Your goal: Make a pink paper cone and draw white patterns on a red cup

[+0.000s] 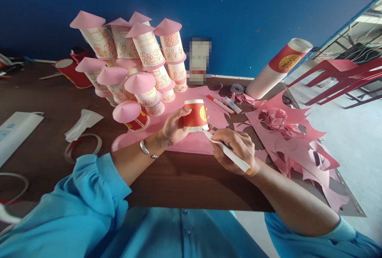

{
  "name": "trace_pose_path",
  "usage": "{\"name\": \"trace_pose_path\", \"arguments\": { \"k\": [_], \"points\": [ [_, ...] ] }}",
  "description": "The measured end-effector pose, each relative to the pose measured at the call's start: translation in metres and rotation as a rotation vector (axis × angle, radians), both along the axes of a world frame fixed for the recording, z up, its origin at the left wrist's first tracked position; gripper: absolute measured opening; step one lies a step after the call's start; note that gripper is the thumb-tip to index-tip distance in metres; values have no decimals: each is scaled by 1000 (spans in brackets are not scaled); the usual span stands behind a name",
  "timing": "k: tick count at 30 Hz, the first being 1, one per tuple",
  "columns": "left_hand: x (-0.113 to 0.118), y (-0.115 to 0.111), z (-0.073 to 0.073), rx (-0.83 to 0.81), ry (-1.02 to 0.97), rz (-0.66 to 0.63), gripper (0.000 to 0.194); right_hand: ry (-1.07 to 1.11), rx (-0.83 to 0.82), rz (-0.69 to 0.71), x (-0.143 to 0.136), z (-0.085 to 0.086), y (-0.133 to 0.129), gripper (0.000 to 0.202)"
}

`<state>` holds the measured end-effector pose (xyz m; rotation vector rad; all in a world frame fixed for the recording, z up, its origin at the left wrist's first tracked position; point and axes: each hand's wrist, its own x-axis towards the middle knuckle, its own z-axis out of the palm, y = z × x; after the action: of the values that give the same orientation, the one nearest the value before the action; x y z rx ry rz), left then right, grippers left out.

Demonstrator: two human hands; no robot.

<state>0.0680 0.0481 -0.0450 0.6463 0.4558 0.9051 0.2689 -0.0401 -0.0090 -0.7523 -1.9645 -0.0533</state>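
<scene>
A red paper cup with a yellow emblem and white bands (193, 115) is held upside down by my left hand (175, 127), thumb on its near side. My right hand (234, 148) is closed round a white marker with an orange end (231, 155); the marker's tip is at the cup's lower white band, where small yellow marks show. Below the cup lies pink paper (191, 144). Left of my hands stand stacked white cups with drawn flowers (147, 51) and pink cone tops.
Pink paper scraps (286, 142) cover the table's right side. A leaning tall stack of cups (273, 69), a tape roll (237, 88) and two markers (221, 104) lie behind. Red stools (340, 73) stand at right. A white packet (19, 134) is at left.
</scene>
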Motion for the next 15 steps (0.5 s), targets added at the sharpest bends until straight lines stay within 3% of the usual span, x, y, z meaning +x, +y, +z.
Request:
{"name": "trace_pose_path", "arguments": {
  "k": [10,15],
  "points": [
    [-2,3,-1,-23,-20,-26,45,14,26,-80,2,-3,0,13],
    [-1,2,2,0,-18,-26,46,-18,22,-77,6,-6,1,24]
  ]
}}
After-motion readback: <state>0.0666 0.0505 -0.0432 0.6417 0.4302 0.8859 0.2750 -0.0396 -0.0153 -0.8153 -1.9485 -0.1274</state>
